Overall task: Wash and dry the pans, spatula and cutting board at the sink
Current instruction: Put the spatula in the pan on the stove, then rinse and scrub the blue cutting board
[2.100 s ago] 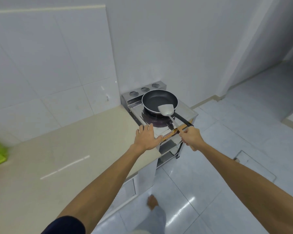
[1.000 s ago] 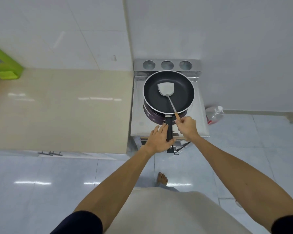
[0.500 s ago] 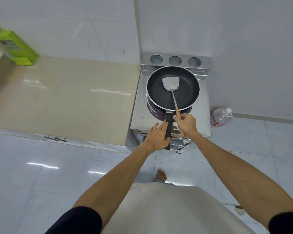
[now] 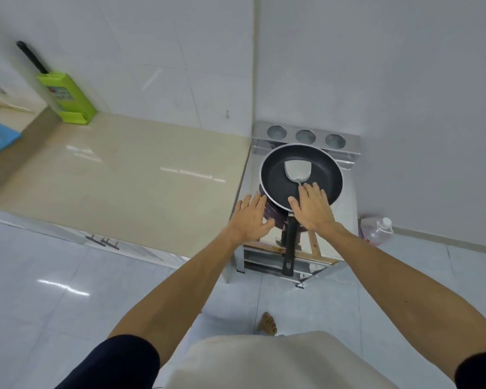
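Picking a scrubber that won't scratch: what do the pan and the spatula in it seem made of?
The pan looks like metal with a dark matte nonstick coating inside; its rim shows a bare silvery edge, and its handle looks like black plastic. The spatula has a dull grey blade with a soft sheen, probably steel or aluminium.

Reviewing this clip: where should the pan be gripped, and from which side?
Probably best to grip the pan by its long black handle, coming from the near side: it points straight back at the person and overhangs the front of the stove, leaving room to wrap round it.
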